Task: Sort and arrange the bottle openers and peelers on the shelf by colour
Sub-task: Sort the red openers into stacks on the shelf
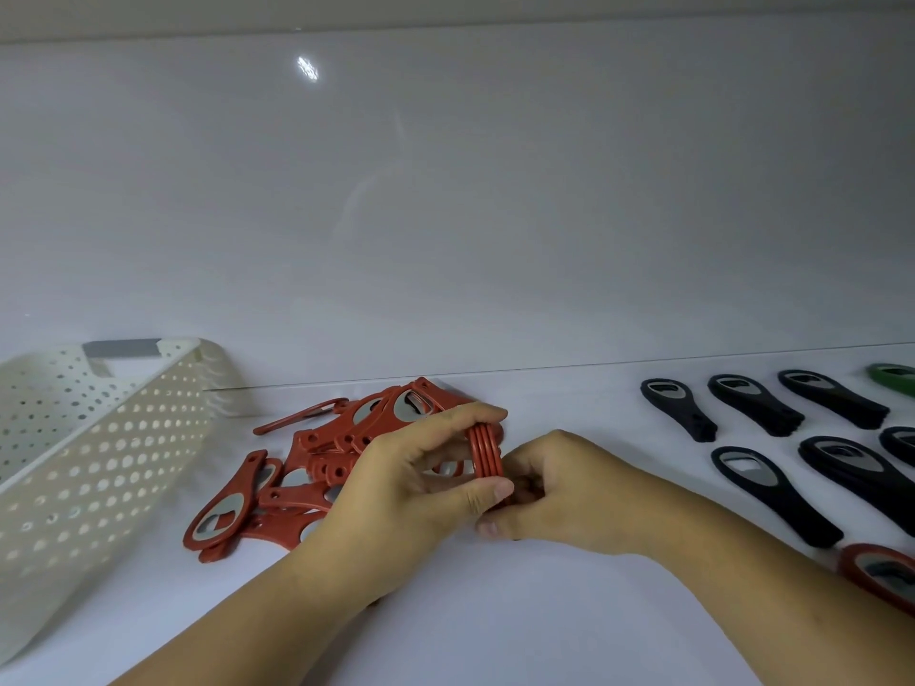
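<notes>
Your left hand (411,482) pinches a stack of red openers (487,450) on its edge, just above the white shelf (495,626). Your right hand (559,492) curls round the stack's near end. The red pile (317,467) lies just behind your left hand, and the black openers (772,487) lie off to the right.

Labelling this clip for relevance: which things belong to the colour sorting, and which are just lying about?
Job: red stack, gripped by left hand and right hand; red pile; black openers; green opener; lone red opener at right.
Lying about: basket at left.
</notes>
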Action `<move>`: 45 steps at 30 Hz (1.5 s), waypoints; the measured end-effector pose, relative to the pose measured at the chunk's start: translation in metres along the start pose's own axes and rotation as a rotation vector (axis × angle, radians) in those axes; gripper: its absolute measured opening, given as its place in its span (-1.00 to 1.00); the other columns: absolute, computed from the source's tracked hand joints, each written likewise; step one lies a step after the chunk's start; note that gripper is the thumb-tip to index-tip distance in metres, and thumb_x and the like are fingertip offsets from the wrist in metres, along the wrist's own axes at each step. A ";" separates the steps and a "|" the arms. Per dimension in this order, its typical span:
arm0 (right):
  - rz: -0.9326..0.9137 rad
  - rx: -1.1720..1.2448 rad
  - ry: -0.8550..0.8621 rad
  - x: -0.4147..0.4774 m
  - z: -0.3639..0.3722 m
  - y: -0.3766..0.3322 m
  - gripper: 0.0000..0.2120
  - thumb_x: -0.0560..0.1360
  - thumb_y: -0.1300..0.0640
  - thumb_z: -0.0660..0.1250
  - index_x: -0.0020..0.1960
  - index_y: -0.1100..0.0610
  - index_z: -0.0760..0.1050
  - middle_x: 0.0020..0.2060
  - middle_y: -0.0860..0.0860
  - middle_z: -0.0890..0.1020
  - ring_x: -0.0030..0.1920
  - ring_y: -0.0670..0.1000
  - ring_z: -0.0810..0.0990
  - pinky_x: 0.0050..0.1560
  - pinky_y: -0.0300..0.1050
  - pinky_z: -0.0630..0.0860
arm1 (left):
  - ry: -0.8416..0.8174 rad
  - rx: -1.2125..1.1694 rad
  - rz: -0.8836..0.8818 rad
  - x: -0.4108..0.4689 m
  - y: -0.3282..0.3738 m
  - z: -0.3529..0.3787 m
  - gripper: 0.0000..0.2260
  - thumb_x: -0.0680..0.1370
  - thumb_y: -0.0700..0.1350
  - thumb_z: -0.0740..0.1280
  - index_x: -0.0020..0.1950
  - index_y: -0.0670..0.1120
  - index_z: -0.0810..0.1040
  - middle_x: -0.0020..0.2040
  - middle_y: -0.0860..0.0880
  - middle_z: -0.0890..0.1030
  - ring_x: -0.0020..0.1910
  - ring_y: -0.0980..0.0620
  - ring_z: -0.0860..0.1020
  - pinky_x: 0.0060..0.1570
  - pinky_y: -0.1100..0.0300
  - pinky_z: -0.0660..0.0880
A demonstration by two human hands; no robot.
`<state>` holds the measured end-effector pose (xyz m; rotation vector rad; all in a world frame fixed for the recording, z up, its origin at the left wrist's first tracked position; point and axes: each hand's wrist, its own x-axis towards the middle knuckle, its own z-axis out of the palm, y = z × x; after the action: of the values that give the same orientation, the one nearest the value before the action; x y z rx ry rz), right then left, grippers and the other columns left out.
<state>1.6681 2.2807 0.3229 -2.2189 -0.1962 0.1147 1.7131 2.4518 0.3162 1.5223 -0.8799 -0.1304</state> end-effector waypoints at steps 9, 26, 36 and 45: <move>0.116 0.113 -0.070 -0.008 -0.019 -0.009 -0.56 0.31 -0.09 0.49 -0.11 0.30 0.60 -0.45 0.03 0.22 -0.44 -0.04 0.18 -0.41 -0.22 0.13 | 0.176 -0.452 -0.237 0.006 0.010 -0.008 -0.62 0.32 -0.21 0.40 0.13 -0.13 0.60 -0.07 -0.25 0.51 -0.05 -0.24 0.61 -0.14 0.03 0.62; 0.384 -0.122 0.367 -0.009 -0.033 0.001 -0.53 0.25 0.04 0.53 -0.49 0.11 0.22 -0.58 -0.07 0.14 -0.49 0.00 0.14 -0.47 -0.18 0.03 | 0.201 -0.555 -0.393 0.006 0.009 0.002 -0.54 0.27 -0.18 0.39 0.17 -0.15 0.53 0.00 -0.09 0.70 0.01 0.00 0.66 0.02 0.19 0.55; 0.643 -0.444 0.483 -0.005 -0.063 0.019 -0.75 0.26 0.11 0.44 -0.37 0.10 0.34 -0.47 -0.04 0.42 -0.47 -0.05 0.40 -0.49 -0.28 0.25 | -0.155 0.448 -0.095 -0.004 0.000 0.006 -0.67 0.45 -0.06 0.43 -0.01 0.37 0.45 -0.06 0.53 0.50 -0.04 0.39 0.56 0.00 0.48 0.48; 0.768 -0.649 0.354 0.024 -0.079 0.014 -0.84 0.25 0.14 0.39 -0.29 0.15 0.41 -0.36 0.02 0.48 -0.31 0.04 0.49 -0.42 -0.28 0.29 | -0.215 0.550 0.010 -0.003 -0.002 0.005 -0.74 0.48 0.05 0.34 0.17 0.22 0.58 -0.01 0.45 0.53 0.02 0.41 0.49 0.05 0.43 0.47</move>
<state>1.7050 2.2150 0.3594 -2.7868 0.9429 0.0759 1.7087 2.4499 0.3124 2.0412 -1.1564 -0.0448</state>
